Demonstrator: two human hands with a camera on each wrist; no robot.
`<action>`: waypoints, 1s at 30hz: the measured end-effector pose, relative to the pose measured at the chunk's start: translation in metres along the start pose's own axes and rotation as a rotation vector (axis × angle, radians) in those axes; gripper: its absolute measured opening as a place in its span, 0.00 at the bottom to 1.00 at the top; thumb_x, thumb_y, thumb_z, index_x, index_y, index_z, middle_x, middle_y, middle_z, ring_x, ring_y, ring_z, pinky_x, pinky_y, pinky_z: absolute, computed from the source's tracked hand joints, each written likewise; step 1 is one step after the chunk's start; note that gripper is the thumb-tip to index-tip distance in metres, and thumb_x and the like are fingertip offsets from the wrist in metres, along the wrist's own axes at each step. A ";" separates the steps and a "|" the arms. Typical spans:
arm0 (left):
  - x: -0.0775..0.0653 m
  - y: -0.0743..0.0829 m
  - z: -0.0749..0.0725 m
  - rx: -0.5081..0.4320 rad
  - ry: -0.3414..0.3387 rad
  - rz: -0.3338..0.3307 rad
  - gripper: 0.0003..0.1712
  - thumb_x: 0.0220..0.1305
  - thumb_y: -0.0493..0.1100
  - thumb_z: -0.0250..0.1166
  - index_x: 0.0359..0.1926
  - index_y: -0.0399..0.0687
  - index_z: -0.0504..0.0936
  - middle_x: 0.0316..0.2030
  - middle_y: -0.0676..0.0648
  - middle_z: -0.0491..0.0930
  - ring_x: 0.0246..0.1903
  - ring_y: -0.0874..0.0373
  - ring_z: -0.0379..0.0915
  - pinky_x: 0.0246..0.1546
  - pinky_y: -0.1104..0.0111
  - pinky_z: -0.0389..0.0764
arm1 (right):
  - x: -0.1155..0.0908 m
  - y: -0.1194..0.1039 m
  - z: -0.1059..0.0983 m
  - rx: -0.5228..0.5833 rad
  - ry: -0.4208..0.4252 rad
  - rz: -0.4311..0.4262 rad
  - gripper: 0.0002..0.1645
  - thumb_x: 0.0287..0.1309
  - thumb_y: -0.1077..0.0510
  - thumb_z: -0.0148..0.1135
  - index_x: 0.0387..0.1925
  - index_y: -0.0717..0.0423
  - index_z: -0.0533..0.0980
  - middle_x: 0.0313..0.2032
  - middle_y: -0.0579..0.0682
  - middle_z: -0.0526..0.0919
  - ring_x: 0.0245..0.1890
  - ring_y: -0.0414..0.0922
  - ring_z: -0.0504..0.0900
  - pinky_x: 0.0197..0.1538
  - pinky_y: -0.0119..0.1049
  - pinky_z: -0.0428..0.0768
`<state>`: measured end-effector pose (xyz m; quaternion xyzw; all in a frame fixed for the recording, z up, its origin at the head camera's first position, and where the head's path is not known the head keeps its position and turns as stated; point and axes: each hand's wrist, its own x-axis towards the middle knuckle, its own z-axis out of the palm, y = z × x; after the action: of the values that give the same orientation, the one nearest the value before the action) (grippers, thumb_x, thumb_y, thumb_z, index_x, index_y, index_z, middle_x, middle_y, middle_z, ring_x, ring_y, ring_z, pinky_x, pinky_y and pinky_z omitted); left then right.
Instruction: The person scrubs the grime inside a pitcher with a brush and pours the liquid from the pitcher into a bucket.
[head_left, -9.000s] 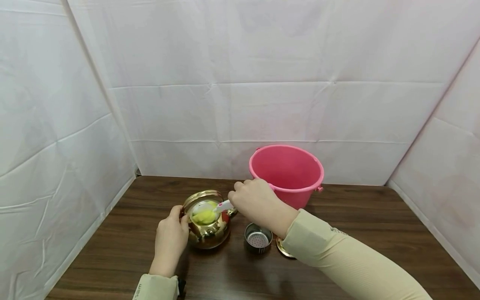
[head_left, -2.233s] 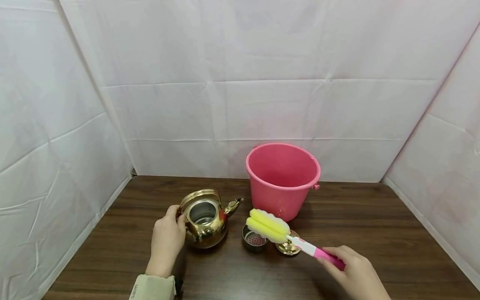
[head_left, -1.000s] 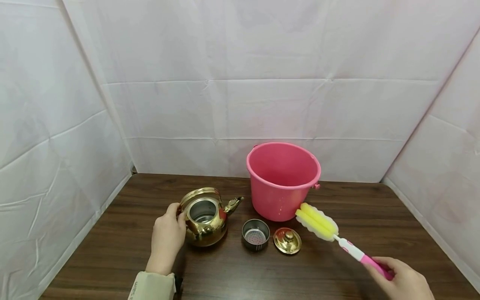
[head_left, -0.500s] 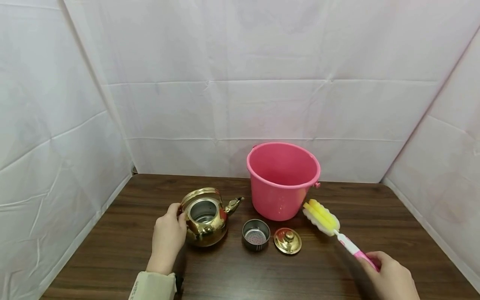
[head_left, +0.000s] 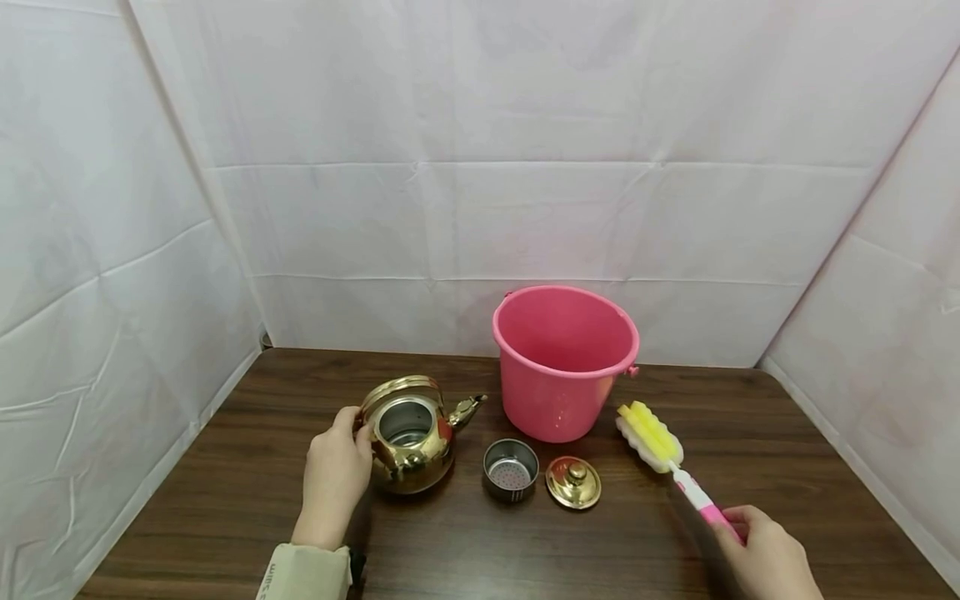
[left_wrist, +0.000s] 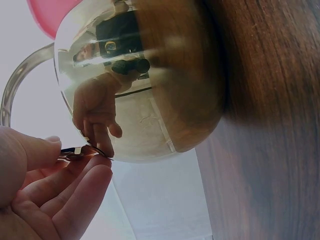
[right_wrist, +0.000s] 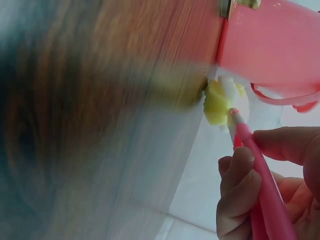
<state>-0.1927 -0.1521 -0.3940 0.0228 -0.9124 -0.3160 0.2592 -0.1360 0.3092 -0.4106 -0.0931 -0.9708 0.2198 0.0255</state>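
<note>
In the head view a shiny gold kettle (head_left: 414, 468) stands upright at left, lidless, its spout pointing right. My left hand (head_left: 335, 471) pinches the end of its arched handle; the left wrist view shows thumb and fingers on that small metal joint beside the rounded kettle body (left_wrist: 175, 95). At right, my right hand (head_left: 765, 550) grips the pink-and-white handle of a sponge brush (head_left: 651, 437). Its yellow and white head points away, low over the table, right of the bucket. In the right wrist view the thumb and curled fingers enclose the brush's pink handle (right_wrist: 265, 192).
A pink bucket (head_left: 558, 396) stands behind, at centre right. In front of it, on the dark wooden table (head_left: 450, 550), sit a perforated metal strainer (head_left: 512, 472) and a gold knobbed lid (head_left: 573, 483). White cloth walls (head_left: 465, 217) border the back and sides.
The sponge brush came out of the kettle and moved right, past the strainer and lid. Lately it has lowered slightly beside the bucket. The left hand stays at the kettle's handle.
</note>
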 end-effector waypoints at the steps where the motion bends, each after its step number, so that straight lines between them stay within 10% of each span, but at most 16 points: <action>1: 0.000 0.000 0.000 0.000 -0.004 -0.002 0.12 0.65 0.35 0.58 0.47 0.33 0.75 0.35 0.30 0.82 0.27 0.38 0.80 0.24 0.52 0.78 | 0.000 -0.001 0.001 -0.001 -0.008 -0.001 0.23 0.60 0.55 0.57 0.46 0.73 0.73 0.30 0.56 0.84 0.27 0.44 0.78 0.29 0.40 0.73; 16: -0.001 -0.001 0.001 -0.003 0.012 -0.004 0.11 0.65 0.36 0.58 0.46 0.34 0.75 0.35 0.31 0.83 0.30 0.37 0.81 0.27 0.49 0.78 | -0.009 -0.016 0.022 -0.011 -0.134 0.000 0.30 0.49 0.52 0.68 0.45 0.74 0.73 0.22 0.46 0.77 0.21 0.41 0.73 0.27 0.35 0.70; 30: 0.001 -0.001 0.002 -0.005 0.015 -0.011 0.11 0.64 0.36 0.59 0.46 0.35 0.76 0.35 0.32 0.83 0.31 0.36 0.80 0.28 0.48 0.78 | -0.006 -0.020 0.030 -0.052 -0.202 0.006 0.26 0.46 0.54 0.67 0.40 0.74 0.77 0.29 0.56 0.84 0.27 0.45 0.77 0.31 0.42 0.76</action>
<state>-0.1940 -0.1520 -0.3953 0.0294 -0.9094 -0.3196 0.2646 -0.1365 0.2776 -0.4289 -0.0742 -0.9735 0.2028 -0.0759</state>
